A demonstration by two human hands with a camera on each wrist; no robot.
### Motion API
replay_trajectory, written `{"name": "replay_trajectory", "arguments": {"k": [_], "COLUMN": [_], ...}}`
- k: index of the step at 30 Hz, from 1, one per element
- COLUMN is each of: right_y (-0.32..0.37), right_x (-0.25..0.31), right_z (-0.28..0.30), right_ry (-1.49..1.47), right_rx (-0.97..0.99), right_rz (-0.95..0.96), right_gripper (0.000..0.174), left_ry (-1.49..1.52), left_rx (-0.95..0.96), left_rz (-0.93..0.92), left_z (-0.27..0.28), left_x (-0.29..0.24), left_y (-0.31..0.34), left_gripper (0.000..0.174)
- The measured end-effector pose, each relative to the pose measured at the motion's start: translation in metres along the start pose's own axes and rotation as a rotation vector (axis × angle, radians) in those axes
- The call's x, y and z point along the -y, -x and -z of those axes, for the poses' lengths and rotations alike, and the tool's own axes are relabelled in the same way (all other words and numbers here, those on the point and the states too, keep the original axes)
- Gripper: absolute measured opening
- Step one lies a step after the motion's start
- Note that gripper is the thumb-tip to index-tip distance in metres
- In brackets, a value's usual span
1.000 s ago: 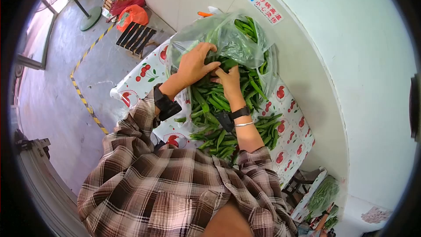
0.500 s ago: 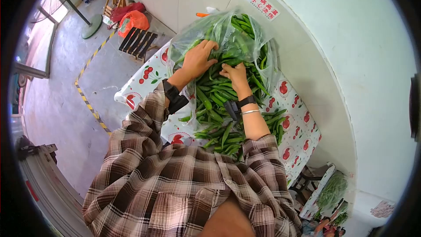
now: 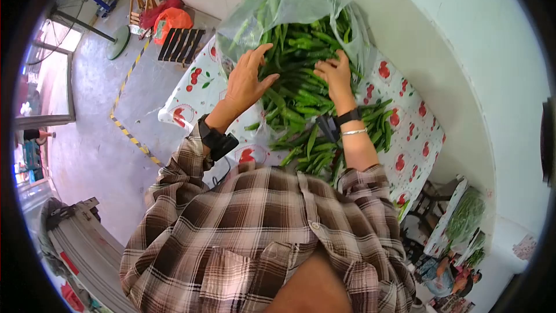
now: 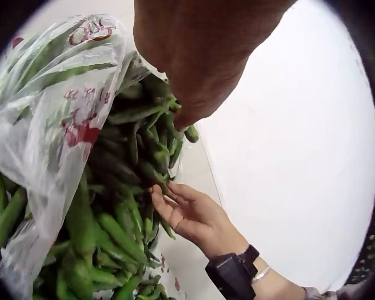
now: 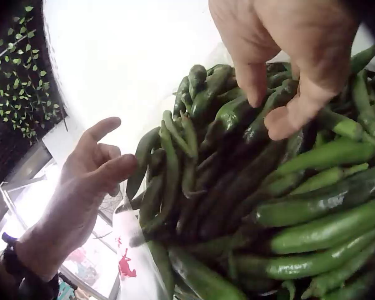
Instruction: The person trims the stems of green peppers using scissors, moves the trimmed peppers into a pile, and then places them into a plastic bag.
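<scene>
A big clear plastic bag (image 3: 249,20) full of long green peppers (image 3: 301,90) sits on the table, its mouth gaping towards me. At the bag's left side my left hand (image 3: 246,81) hovers with thumb and fingers spread, holding nothing. My right hand (image 3: 339,78) reaches down to the peppers on the right, its fingertips right at them. In the right wrist view, the thumb and fingers of the right hand (image 5: 300,62) are bent and apart over a dark pepper (image 5: 272,112). Red print shows on the bag's plastic (image 4: 81,119) in the left wrist view.
More peppers (image 3: 315,150) lie loose on the cherry-patterned tablecloth (image 3: 408,133), close to my shirt. A wall (image 3: 440,58) bounds the table on the right. A slatted stool (image 3: 180,45) and an orange bag (image 3: 172,23) stand on the floor at the back left.
My hands have moved apart: the right hand went right, the left a little left. The bag's plastic edge has moved back, baring more peppers. The head view has shifted.
</scene>
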State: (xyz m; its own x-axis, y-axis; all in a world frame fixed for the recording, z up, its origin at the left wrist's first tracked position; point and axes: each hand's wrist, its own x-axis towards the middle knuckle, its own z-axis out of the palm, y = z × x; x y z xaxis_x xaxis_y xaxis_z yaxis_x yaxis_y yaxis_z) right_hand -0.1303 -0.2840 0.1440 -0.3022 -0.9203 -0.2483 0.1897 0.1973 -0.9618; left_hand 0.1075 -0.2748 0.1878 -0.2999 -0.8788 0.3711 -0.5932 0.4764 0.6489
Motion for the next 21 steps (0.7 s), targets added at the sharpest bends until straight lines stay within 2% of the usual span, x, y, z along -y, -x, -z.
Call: {"name": "replay_trajectory", "arguments": {"k": [1,4,6,7,8,9,10,11,13,15,16,18,20,21], "right_y": [0.004,0.018,0.031,0.036,0.042,0.05,0.062,0.073,0.095,0.125,0.139,0.166,0.193,0.206], "right_x": [0.001,0.01,0.015,0.01,0.008,0.007,0.008,0.005,-0.002,-0.008,-0.014,-0.025,-0.037,-0.042], "right_z": [0.001,0.008,0.015,0.025,0.037,0.046,0.053,0.063,0.085,0.1,0.107,0.116,0.123,0.126], "right_ry": [0.026,0.113,0.132,0.128,0.041,-0.046,-0.058,-0.061,-0.102,-0.073,-0.07,-0.071,0.011,0.003], "right_rx": [0.0,-0.015,-0.048,-0.063,-0.009,0.047,0.056,0.046,0.121,0.124,0.16,0.184,0.327,0.315], "right_rz": [0.032,0.028,0.07,0.055,0.0,-0.052,-0.087,-0.094,-0.189,-0.214,-0.271,-0.324,-0.504,-0.503], "right_gripper": [0.073,0.071,0.054,0.054,0.044,0.035,0.024,0.024,0.025,0.025,0.025,0.025,0.026,0.026], "left_ry": [-0.002,0.178,0.239,0.298,0.287,0.291,0.328,0.363,0.36,0.402,0.366,0.302,0.227,0.228], "left_rx": [0.032,0.146,0.259,0.346,0.41,0.424,0.555,0.685,0.725,0.792,0.869,0.908,0.968,0.979], "left_rz": [0.009,0.078,0.099,0.117,0.111,0.111,0.162,0.214,0.198,0.104,0.109,0.052,-0.035,-0.044], "left_z": [0.0,-0.005,-0.012,-0.015,-0.017,-0.02,-0.022,-0.025,-0.028,-0.036,-0.042,-0.052,-0.062,-0.068], "left_x": [-0.002,-0.004,0.0,0.001,0.002,0.005,0.008,0.01,0.007,0.008,0.01,0.006,0.0,0.0], "left_y": [0.009,0.037,0.061,0.073,0.083,0.093,0.102,0.111,0.119,0.126,0.127,0.131,0.133,0.136], "left_gripper": [0.066,0.062,0.061,0.059,0.052,0.052,0.048,0.045,0.043,0.045,0.054,0.059,0.076,0.076]}}
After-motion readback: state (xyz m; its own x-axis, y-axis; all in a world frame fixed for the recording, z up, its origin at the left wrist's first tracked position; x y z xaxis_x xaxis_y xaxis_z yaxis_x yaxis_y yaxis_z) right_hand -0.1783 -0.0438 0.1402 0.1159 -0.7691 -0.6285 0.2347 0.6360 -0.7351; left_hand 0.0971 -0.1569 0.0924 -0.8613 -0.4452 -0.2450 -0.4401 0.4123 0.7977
